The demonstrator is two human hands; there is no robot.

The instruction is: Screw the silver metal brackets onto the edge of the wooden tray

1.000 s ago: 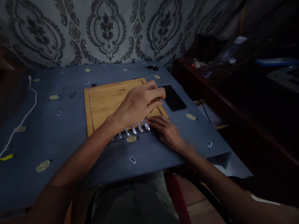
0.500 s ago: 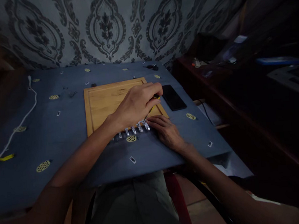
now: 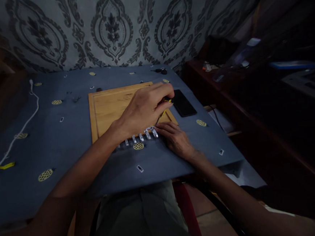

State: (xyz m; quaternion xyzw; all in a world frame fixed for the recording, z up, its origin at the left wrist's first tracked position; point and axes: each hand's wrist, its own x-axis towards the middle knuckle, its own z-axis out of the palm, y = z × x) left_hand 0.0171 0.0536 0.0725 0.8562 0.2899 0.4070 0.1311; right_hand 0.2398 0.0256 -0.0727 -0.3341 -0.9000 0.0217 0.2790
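My left hand (image 3: 147, 105) reaches across a wooden board (image 3: 105, 111), its fingers closed around a screwdriver (image 3: 163, 112) with a yellow and black handle. The thin shaft slants down and left to the right end of a shiny metal hook rail (image 3: 150, 128). Several hooks of this rail stick out over the board's near edge; my left wrist and forearm hide its left end. Close by the screwdriver tip, my right hand (image 3: 176, 138) has its fingers together, pressed on the rail's right end. The thumb of that hand is hidden.
A black phone (image 3: 183, 103) lies right of the board. Behind it is a small dark object (image 3: 161, 71). On the left are small metal bits (image 3: 76, 99), a white cable (image 3: 24, 126) and its yellow tag (image 3: 6, 166). A cluttered dark red surface (image 3: 220, 78) stands to the right.
My left hand has turned slightly, and the screwdriver's handle leans a little further right. The right hand stays in place.
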